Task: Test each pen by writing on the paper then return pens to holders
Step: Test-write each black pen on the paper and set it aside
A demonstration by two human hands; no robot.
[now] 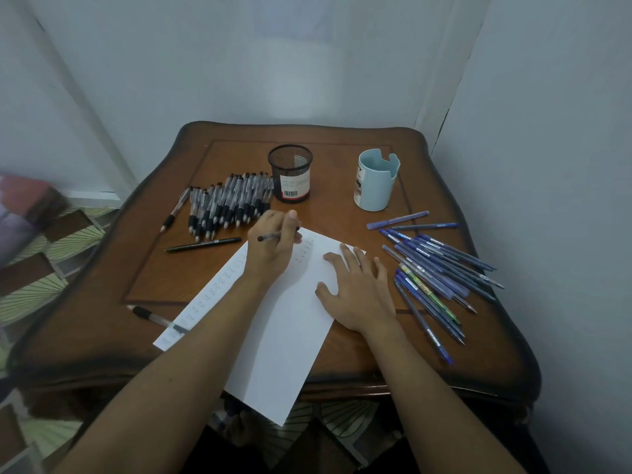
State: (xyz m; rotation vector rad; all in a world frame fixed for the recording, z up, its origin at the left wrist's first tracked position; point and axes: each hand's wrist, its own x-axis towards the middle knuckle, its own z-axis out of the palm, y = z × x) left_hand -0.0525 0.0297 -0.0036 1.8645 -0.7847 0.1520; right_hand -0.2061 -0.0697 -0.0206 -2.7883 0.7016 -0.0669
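Gripping a clear pen (270, 237) with a black end, the left hand (273, 251) curls round the barrel over the top of the paper (280, 336). The right hand (355, 295) lies flat on the sheet's right edge, fingers straight and spread.

The white sheet lies slantwise on the brown wooden surface (136, 268), its near corner hanging past the edge. Columns of small handwritten marks run down its left edge and near its top, too small to read.

Behind it stands a round black wire mesh holder (290, 165) with a white label showing a barcode and fine print that is illegible. To its right stands a smooth pale blue holder (376, 189) with a notched rim and dark lettering ending in "Y".

Clear black-gripped pens (225, 203) lie in a row left of the mesh holder. Blue pens (437, 268) lie heaped right of the paper. A slim dark pen (203, 245) lies alone near the left hand.
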